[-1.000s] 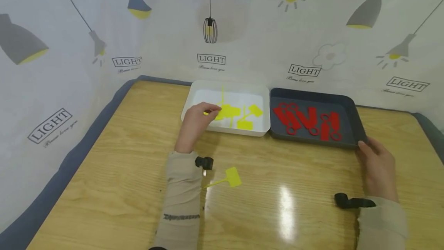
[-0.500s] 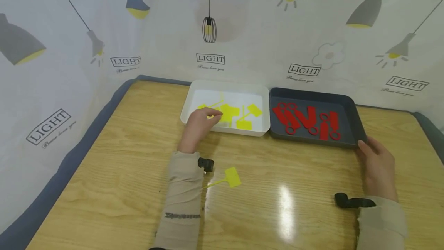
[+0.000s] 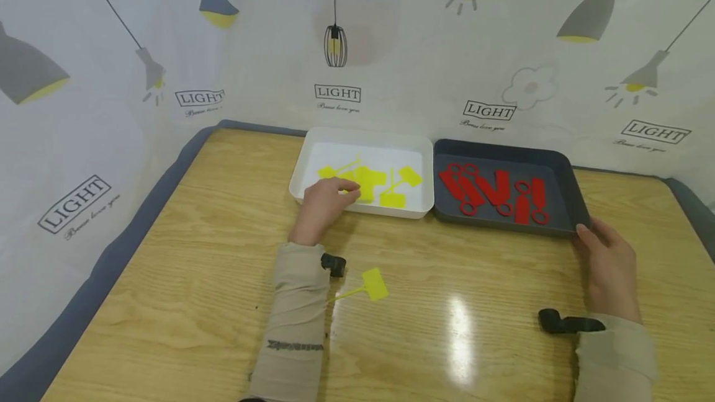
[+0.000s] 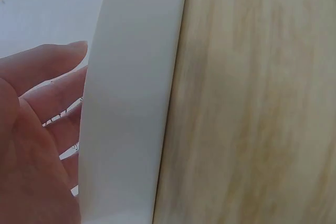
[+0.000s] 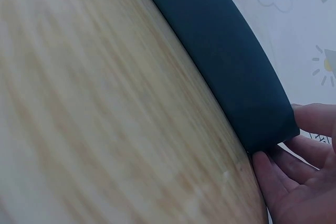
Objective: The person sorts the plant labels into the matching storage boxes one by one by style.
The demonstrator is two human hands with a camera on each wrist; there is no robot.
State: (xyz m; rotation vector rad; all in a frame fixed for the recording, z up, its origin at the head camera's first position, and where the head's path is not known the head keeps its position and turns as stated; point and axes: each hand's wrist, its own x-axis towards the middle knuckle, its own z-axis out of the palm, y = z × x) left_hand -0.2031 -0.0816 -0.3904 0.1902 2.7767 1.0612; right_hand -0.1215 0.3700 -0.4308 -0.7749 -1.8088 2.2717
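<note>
My left hand (image 3: 325,206) hangs over the near left edge of a white tray (image 3: 385,141), with thumb and fingers a little apart. Under its fingertips lie several yellow tags (image 3: 365,188) with thin stems. In the left wrist view the tray's white wall (image 4: 134,87) hides the finger ends, while the thumb (image 4: 58,59) shows straight. My right hand (image 3: 610,265) holds the near right corner of a dark grey tray (image 3: 514,152). The right wrist view has its thumb and fingers (image 5: 312,119) set about that corner.
Several red flat tags with ring ends (image 3: 475,191) lie in the dark grey tray. One yellow tag (image 3: 375,284) rests on the wooden table (image 3: 413,327) beside the left sleeve. A patterned white cloth (image 3: 268,48) stands behind both trays.
The left hand has come lower and slightly to the right in the white tray. A yellow stem that stood upright at its fingertips now lies slanted among the tags. The right hand stays put.
</note>
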